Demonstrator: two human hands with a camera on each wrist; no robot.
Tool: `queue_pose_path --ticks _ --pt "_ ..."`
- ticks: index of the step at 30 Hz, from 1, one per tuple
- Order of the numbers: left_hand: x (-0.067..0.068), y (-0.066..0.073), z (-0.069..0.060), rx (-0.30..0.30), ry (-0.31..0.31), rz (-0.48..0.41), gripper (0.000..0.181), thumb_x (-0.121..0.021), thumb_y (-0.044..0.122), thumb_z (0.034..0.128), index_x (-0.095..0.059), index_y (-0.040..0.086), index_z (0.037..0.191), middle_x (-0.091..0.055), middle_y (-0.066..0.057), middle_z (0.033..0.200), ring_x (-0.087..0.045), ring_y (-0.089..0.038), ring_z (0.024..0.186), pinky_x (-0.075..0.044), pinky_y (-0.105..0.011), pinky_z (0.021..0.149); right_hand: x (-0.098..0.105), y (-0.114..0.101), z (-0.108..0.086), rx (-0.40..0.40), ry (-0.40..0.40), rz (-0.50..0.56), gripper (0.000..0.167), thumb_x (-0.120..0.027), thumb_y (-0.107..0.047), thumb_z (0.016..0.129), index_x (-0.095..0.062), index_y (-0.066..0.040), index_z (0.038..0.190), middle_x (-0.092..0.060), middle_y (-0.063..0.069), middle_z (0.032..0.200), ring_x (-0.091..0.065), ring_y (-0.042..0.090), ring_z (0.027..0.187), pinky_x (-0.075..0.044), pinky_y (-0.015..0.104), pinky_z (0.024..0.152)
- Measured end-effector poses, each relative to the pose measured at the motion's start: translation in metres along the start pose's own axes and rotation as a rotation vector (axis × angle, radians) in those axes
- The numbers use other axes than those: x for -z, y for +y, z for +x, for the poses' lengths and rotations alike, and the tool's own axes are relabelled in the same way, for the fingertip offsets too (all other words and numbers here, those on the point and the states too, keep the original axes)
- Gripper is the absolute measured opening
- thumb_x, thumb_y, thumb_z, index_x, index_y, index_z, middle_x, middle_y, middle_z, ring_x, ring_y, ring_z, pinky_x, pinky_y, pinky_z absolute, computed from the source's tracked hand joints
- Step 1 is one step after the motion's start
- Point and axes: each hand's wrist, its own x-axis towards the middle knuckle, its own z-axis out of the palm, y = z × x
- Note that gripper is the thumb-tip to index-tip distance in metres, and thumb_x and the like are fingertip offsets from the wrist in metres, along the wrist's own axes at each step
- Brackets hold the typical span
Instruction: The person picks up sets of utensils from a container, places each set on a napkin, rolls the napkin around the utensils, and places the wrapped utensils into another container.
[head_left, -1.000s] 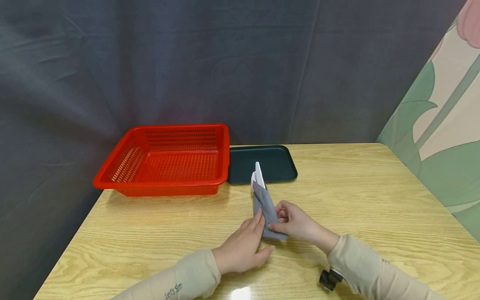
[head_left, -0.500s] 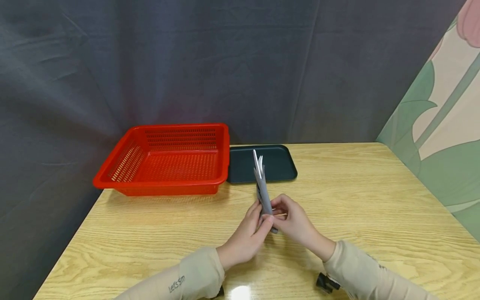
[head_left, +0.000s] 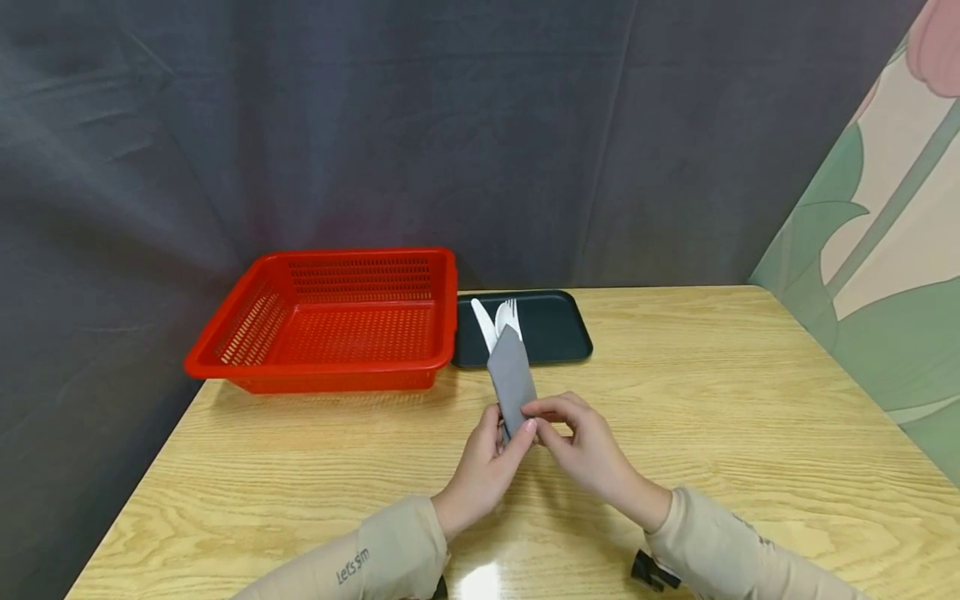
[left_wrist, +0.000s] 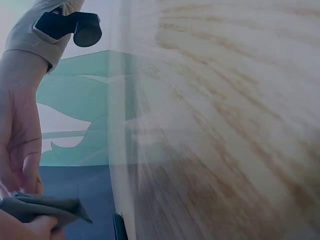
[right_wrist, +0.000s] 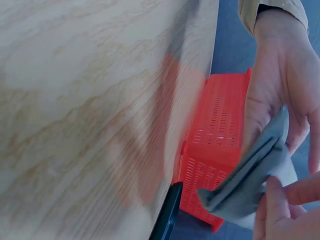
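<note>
A folded grey napkin [head_left: 512, 379] stands tilted above the table, a white knife [head_left: 483, 323], a spoon [head_left: 501, 320] and a fork [head_left: 512, 312] poking out of its top. My left hand [head_left: 480, 471] grips its lower end, thumb across the front. At the lower right edge, my right hand [head_left: 588, 442] pinches the cloth between thumb and index finger. From the right wrist, the napkin's layered bottom folds [right_wrist: 250, 175] show between both hands. The left wrist view catches only part of the napkin [left_wrist: 45, 207] at its lower left corner. Cutlery handles are hidden inside the cloth.
A red perforated basket [head_left: 322, 367] stands at the back left of the wooden table [head_left: 712, 375]. Beside it lies a dark green tray [head_left: 558, 329], behind the napkin. A dark curtain [head_left: 450, 142] hangs along the back.
The napkin has been lifted and turned, so its flat front and the cutlery tops now face the camera. My left hand has gone from lying flat against it to gripping its lower end.
</note>
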Motion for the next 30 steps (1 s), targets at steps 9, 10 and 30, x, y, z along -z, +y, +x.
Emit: queue_pose_path --ticks 9,10,30 --pt "0.004 -0.005 0.001 -0.026 0.024 -0.029 0.039 -0.051 0.018 0.0958 -0.04 -0.003 0.128 -0.053 -0.021 0.127 -0.056 -0.03 0.117 -0.048 -0.024 0.089 0.002 0.005 0.002 0.01 0.034 -0.031 0.01 -0.065 0.002 0.083 -0.068 -0.002 0.092 -0.063 0.012 0.09 -0.061 0.001 0.078 -0.054 0.02 0.064" --pt "0.005 -0.006 0.001 -0.029 0.017 -0.024 0.039 -0.051 0.016 0.0957 -0.041 -0.003 0.128 -0.053 -0.022 0.127 -0.055 -0.031 0.118 -0.048 -0.025 0.09 0.003 0.006 0.002 0.006 0.035 -0.04 0.009 -0.066 0.001 0.083 -0.067 -0.002 0.091 -0.064 0.012 0.089 -0.06 0.0 0.077 -0.053 0.02 0.062" --pt "0.021 -0.005 0.003 0.037 -0.124 -0.059 0.04 -0.052 0.008 0.0938 -0.045 -0.007 0.13 -0.051 -0.023 0.13 -0.049 -0.032 0.124 -0.042 -0.025 0.099 0.026 0.012 0.006 -0.15 -0.311 0.149 0.054 -0.063 -0.02 0.089 -0.045 0.013 0.129 -0.059 0.029 0.118 -0.065 0.025 0.101 -0.054 0.025 0.08"
